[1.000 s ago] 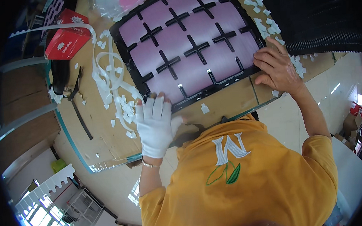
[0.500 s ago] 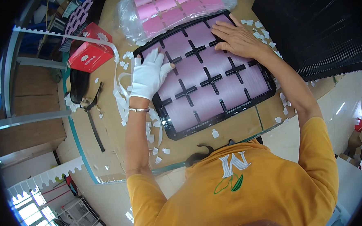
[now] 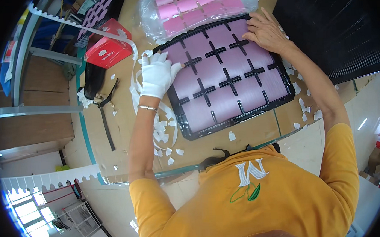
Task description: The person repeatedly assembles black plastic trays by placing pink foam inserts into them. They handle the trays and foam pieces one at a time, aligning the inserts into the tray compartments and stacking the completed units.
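A black plastic tray (image 3: pixel 241 116) with several plus-shaped dividers lies tilted on the cardboard-covered table in front of me. Glossy pinkish-purple panels (image 3: pixel 221 93) fill the spaces between the dividers. My left hand (image 3: pixel 157 79), in a white glove with bare fingertips, rests at the tray's left side near the far left corner. Its fingers are stretched out and the thumb reaches over a panel. My bare right hand (image 3: pixel 266 32) lies at the far right corner, fingers apart over the rim, thumb toward the panels.
Pink sheets (image 3: pixel 201 8) in clear plastic lie beyond the tray. A tall black ridged panel (image 3: pixel 331 34) stands at right. Left are a red box (image 3: pixel 109 47), a notched white strip (image 3: pixel 84 28) and a black strap (image 3: pixel 107 129). White paper scraps (image 3: pixel 160 130) litter the cardboard.
The whole view has shifted, so the tray sits farther right in it. Both my hands have slid outward from the panels toward the tray's left and right edges.
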Available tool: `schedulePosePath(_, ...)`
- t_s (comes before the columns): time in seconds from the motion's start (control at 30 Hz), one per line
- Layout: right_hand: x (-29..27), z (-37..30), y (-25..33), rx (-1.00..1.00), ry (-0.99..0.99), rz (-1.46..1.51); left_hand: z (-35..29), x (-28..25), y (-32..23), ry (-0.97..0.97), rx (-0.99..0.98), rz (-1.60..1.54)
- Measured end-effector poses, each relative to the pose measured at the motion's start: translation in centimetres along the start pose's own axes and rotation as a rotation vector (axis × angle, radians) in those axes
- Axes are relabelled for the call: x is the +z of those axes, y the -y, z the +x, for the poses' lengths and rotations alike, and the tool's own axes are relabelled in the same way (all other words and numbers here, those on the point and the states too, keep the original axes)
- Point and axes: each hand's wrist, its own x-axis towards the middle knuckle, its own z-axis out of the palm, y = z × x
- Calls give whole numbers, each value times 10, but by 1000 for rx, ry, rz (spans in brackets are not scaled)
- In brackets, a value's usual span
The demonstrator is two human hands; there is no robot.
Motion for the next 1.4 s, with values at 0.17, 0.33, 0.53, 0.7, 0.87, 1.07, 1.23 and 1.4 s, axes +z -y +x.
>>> schedulePosePath(0.17, 28, -5, 17, 35, -66, 203, 19, 20, -17, -24, 57, -113)
schedulePosePath(0.33, 1, -36, -5, 7, -118, 46, -17, 1, -7, -58, 79, -4)
schedulePosePath(0.53, -61, -163, 50, -43, -200, 171, -105, -74, -75, -83, 237, -216)
schedulePosePath(0.7, -43, -183, 75, -10, -74, 197, -145, -52, -103, 131, 151, -220)
schedulePosePath(0.87, -53, -197, 55, 237, -156, 249, -170, -74, -85, -23, -58, -292)
schedulePosePath(1.07, -36, -199, 42, 628, 46, 604, -176, -56, -77, -43, -492, -716)
schedulePosePath(1.23, -30, -194, 37, 829, 154, 838, -176, -49, -87, 179, -649, -858)
schedulePosePath(1.4, -32, -199, 26, 841, 25, 1021, -177, -62, -82, 216, -936, -1321)
